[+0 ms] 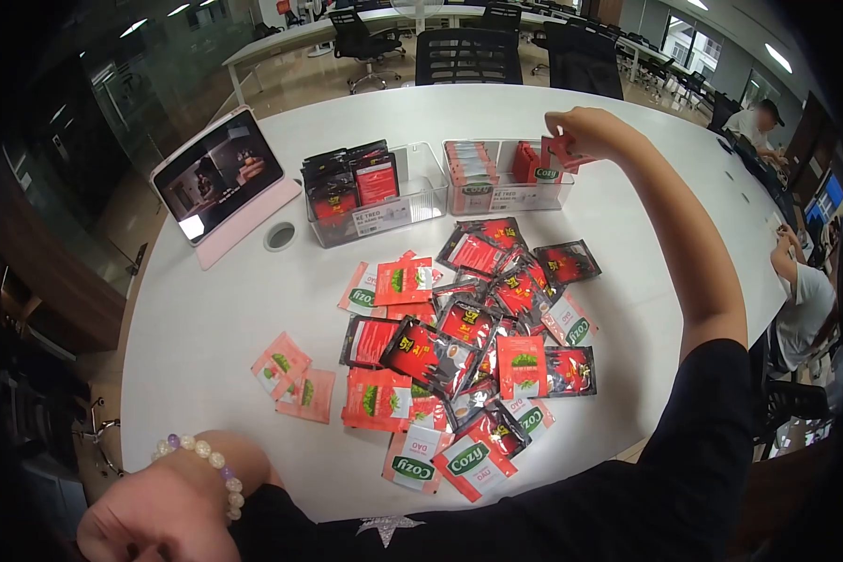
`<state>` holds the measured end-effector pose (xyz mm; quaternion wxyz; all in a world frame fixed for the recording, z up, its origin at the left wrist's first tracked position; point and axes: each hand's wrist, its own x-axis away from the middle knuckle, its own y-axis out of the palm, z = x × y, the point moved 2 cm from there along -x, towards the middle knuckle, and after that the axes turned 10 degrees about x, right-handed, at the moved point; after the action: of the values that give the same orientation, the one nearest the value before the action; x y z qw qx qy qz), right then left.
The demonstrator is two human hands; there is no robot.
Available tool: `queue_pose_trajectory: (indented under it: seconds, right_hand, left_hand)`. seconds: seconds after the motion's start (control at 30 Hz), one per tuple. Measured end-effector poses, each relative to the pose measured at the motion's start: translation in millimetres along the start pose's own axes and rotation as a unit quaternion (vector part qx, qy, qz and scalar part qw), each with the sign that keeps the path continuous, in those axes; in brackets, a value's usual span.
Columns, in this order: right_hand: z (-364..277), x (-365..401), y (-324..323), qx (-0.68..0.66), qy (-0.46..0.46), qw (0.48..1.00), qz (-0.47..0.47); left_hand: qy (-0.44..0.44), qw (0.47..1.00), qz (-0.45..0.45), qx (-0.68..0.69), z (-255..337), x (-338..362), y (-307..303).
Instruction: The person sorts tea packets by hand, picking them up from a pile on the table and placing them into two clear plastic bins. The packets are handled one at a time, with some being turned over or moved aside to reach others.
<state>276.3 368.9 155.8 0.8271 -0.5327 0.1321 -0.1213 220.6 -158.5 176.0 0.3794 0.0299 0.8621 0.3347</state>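
My right hand (595,139) is at the right-hand clear bin (534,199), its fingers closed on a red tea sachet (562,153) over the right compartment. More red Cozy sachets (526,162) stand there; pink-and-white sachets (471,164) fill the left compartment. At the lower left lies my left hand (159,515), wearing a bead bracelet, away from the sachets; its fingers are mostly cut off by the frame. A mixed heap of black-and-red sachets (431,356) and red Cozy tea sachets (474,461) covers the table's middle. Two pink-red sachets (306,393) lie left of it.
Another clear bin (379,217) to the left holds upright black sachets (331,187). A tablet (220,178) in a pink case stands at the table's left, near a round cable hole (279,237). Chairs (468,58) are behind the white table (215,318); people sit at the right.
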Motion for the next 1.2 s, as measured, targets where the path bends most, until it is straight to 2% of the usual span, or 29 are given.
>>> queue_pose_trajectory:
  seconds: [0.03,0.07,0.1,0.17,0.3,0.37,0.43,0.47,0.5,0.53,0.57,0.67,0.7,0.73,0.77,0.8,0.83,0.87,0.9,1.0,1.03,1.07,1.13,1.2]
  right_hand:
    - [0,-7,4,0.014,-0.015,1.0,-0.015]
    - [-2,-13,8,0.028,-0.029,0.999,-0.029]
    - [-7,-18,11,0.032,-0.038,0.998,-0.04]
    - [-16,-26,18,0.039,-0.055,0.996,-0.062]
    - [-18,-37,37,-0.026,-0.073,0.997,-0.03]
    - [-18,-36,34,-0.077,-0.054,0.995,-0.018]
    - [-11,-37,41,-0.074,-0.037,0.996,-0.026]
    - [-8,-36,46,-0.074,-0.028,0.996,-0.031]
    - [-8,-32,51,-0.068,-0.028,0.997,-0.034]
    - [-8,-27,55,-0.061,-0.027,0.997,-0.036]
    - [-8,-23,58,-0.054,-0.026,0.998,-0.036]
    - [-4,-13,66,-0.044,-0.065,0.995,0.059]
    - [-3,-10,63,-0.04,-0.053,0.995,0.07]
    - [0,-6,59,-0.037,-0.041,0.995,0.08]
    - [2,-2,55,-0.035,-0.028,0.995,0.09]
    - [2,3,47,-0.066,0.001,0.995,0.075]
    - [-1,7,34,-0.096,0.03,0.993,0.06]
    - [-2,12,25,-0.126,0.06,0.989,0.044]
    - [-2,19,19,-0.146,0.065,0.982,0.102]
    - [7,17,16,-0.27,0.087,0.954,0.1]
    - [12,12,20,-0.244,0.108,0.959,0.093]
    - [17,8,25,-0.296,0.12,0.944,0.081]
    - [22,4,30,-0.399,0.141,0.904,0.058]
    - [21,6,36,-0.574,0.195,0.795,-0.018]
  left_hand:
    - [0.043,0.971,0.013,-0.234,1,-1,1]
    - [0.088,0.883,0.031,-0.46,0,0,1]
    - [0.122,0.783,0.037,-0.608,-2,1,1]
    - [0.122,0.738,0.038,-0.662,-4,2,0]
    - [-0.009,0.91,0.071,-0.409,2,-4,6]
    - [0.06,0.839,0.061,-0.538,-5,1,1]
    - [0.109,0.77,0.048,-0.627,-7,4,-1]
    - [0.125,0.745,0.043,-0.653,-7,6,-1]
    - [0.122,0.753,0.042,-0.645,-7,7,1]
    - [0.12,0.76,0.042,-0.637,-6,8,2]
    - [0.099,0.797,0.047,-0.593,-3,8,4]
    - [0.038,0.888,0.065,-0.454,6,9,11]
    - [0.018,0.912,0.07,-0.403,7,9,11]
    - [-0.014,0.983,0.033,-0.18,4,8,11]
    - [-0.034,0.998,-0.012,0.057,2,7,11]
    - [-0.074,0.954,-0.044,0.288,-1,7,11]
    - [-0.107,0.91,-0.054,0.396,-2,9,12]
    - [-0.104,0.916,-0.038,0.385,-1,10,14]
    - [-0.101,0.921,-0.023,0.375,0,11,15]
    - [-0.092,0.937,0.009,0.336,2,13,17]
    - [-0.091,0.939,0.016,0.33,2,13,18]
    - [-0.091,0.942,0.021,0.323,3,14,18]
    - [-0.088,0.946,0.029,0.311,3,14,19]
    - [-0.087,0.951,0.036,0.296,4,14,18]
